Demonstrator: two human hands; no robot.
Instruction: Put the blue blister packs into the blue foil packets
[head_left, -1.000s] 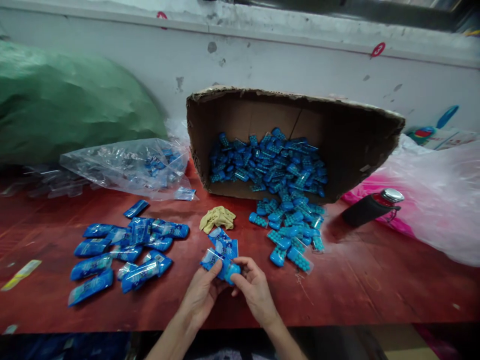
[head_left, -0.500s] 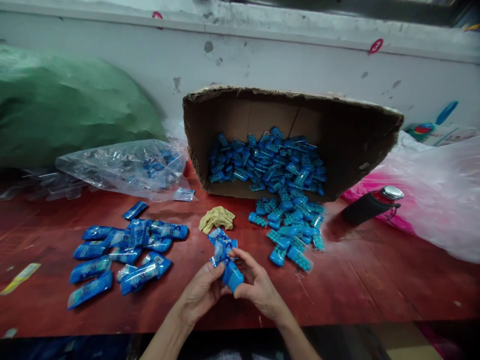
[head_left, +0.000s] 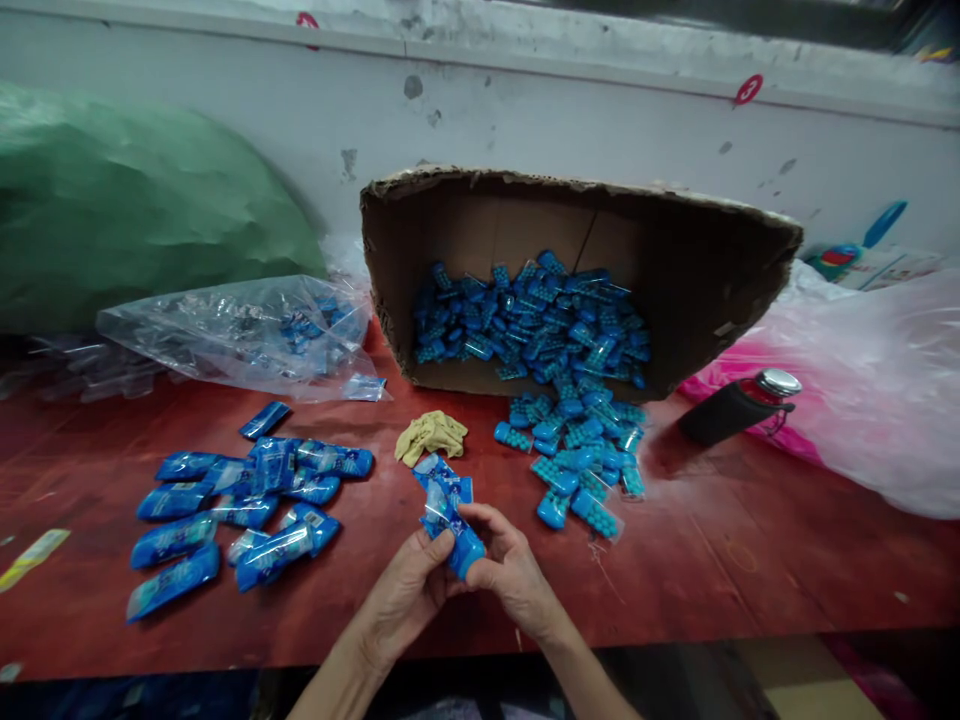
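Near the table's front edge, my left hand point(head_left: 412, 585) pinches a blue printed plastic packet point(head_left: 457, 540) between thumb and fingers. My right hand point(head_left: 514, 570) closes on the packet's other side, with the thumb at its lower end. A rounded blue shape fills that end. Just beyond my fingers, more blue printed film point(head_left: 435, 468) shows; whether it is separate from the held packet I cannot tell. Several plump blue packets point(head_left: 274, 555) lie piled to the left. On the right are small clear bottles point(head_left: 596, 513) with blue caps and turquoise beads inside.
Behind, a cardboard box point(head_left: 720, 300) lies on its side, bottles spilling out of it. A crumpled yellowish cloth point(head_left: 431, 437) sits mid-table. A clear bag point(head_left: 187, 330) and a green sack point(head_left: 150, 200) stand left; a black flask point(head_left: 724, 408) and pinkish plastic bags point(head_left: 862, 400) are right.
The smooth blue end that stuck out of the packet near my right thumb is now covered by printed film. Both hands stay in about the same place; the view has shifted slightly.
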